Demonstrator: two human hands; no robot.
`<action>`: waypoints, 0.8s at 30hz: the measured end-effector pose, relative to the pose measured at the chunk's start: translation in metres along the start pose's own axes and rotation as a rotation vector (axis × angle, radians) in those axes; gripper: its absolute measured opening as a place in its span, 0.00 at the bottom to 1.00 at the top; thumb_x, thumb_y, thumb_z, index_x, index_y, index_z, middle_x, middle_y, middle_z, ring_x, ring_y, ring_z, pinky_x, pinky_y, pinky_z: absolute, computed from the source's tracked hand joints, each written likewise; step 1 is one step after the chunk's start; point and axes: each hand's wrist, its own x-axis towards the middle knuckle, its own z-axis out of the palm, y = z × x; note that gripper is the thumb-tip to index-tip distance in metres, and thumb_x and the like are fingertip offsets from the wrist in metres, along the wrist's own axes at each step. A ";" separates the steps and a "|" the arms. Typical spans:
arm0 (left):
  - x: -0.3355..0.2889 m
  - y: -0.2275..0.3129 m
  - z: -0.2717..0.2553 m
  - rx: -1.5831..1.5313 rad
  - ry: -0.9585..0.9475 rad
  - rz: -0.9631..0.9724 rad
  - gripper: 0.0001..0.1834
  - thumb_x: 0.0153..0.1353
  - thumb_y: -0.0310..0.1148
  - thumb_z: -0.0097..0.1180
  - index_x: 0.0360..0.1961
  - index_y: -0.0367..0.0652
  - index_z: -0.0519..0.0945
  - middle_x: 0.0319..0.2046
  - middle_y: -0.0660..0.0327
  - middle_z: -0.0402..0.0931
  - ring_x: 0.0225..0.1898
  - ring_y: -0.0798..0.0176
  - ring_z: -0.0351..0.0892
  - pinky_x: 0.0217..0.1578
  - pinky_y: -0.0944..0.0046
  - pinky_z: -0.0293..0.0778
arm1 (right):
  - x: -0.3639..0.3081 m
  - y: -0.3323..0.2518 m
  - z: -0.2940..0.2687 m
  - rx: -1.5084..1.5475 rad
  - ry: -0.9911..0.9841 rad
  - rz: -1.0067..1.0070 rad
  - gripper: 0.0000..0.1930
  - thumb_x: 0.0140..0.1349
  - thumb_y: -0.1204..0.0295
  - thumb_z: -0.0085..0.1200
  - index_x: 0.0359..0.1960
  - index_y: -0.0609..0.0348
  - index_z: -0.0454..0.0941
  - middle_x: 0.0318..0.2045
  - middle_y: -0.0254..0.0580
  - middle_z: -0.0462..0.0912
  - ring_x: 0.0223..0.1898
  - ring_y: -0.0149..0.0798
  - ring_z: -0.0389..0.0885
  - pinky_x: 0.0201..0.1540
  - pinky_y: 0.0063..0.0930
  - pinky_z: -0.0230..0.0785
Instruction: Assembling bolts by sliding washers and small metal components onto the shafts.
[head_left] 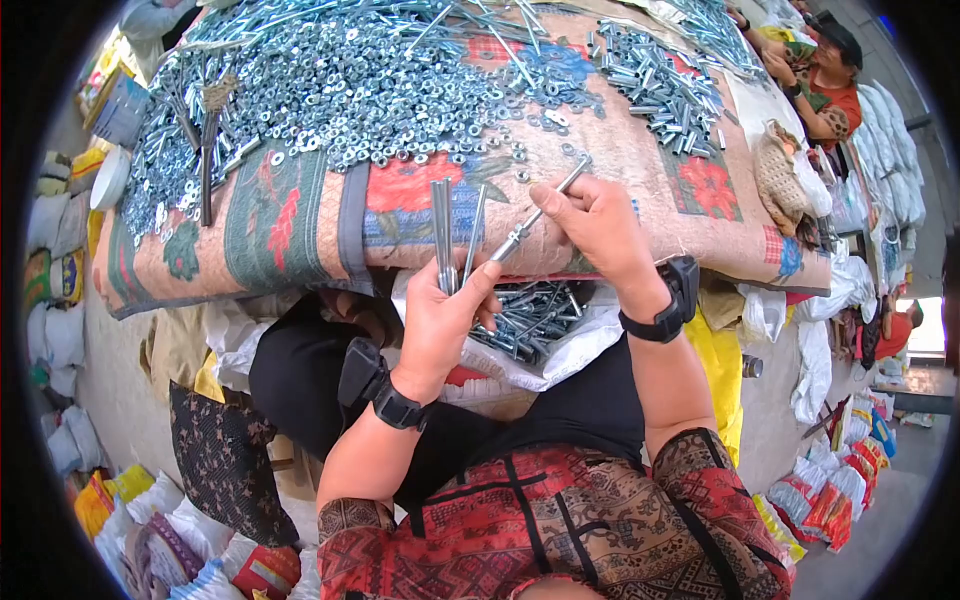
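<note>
My left hand (440,320) is closed round several slim metal rods (441,225) that stick up from the fist, one of them leaning apart from the others. Between its thumb and fingers it also pinches the lower end of an anchor bolt (514,240), a long metal rod with collars along it. The bolt slants up to the right, and my right hand (605,225) grips its upper part between thumb and fingers. Just beyond the bolt's tip, a few loose nuts (520,175) lie on the patterned cloth. Both hands hover at the table's near edge.
A wide heap of nuts (340,95) covers the table's far left, with metal sleeves (665,95) piled at right. Below my hands, a white sack (590,340) holds finished-looking bolts (530,315). A dark metal tool (208,165) lies left. Another person (835,90) sits at far right.
</note>
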 end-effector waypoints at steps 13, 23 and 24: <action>-0.004 -0.007 0.011 0.340 0.115 0.258 0.08 0.62 0.30 0.57 0.35 0.37 0.76 0.17 0.66 0.72 0.15 0.75 0.69 0.15 0.75 0.63 | -0.019 -0.004 0.026 0.242 0.077 -0.248 0.12 0.56 0.66 0.63 0.32 0.62 0.79 0.19 0.24 0.75 0.21 0.17 0.68 0.21 0.15 0.59; 0.002 -0.001 0.013 0.248 0.118 0.146 0.08 0.62 0.31 0.57 0.38 0.36 0.75 0.18 0.67 0.72 0.17 0.76 0.70 0.16 0.75 0.64 | -0.002 0.002 0.004 -0.060 -0.167 -0.172 0.24 0.57 0.66 0.61 0.54 0.62 0.73 0.42 0.36 0.81 0.39 0.23 0.75 0.41 0.20 0.71; 0.004 0.006 0.014 0.152 0.071 0.033 0.09 0.62 0.31 0.57 0.38 0.37 0.75 0.18 0.67 0.72 0.17 0.76 0.70 0.16 0.75 0.64 | -0.006 0.005 -0.003 0.173 -0.171 -0.311 0.23 0.58 0.65 0.60 0.53 0.62 0.74 0.41 0.38 0.81 0.40 0.23 0.75 0.43 0.21 0.70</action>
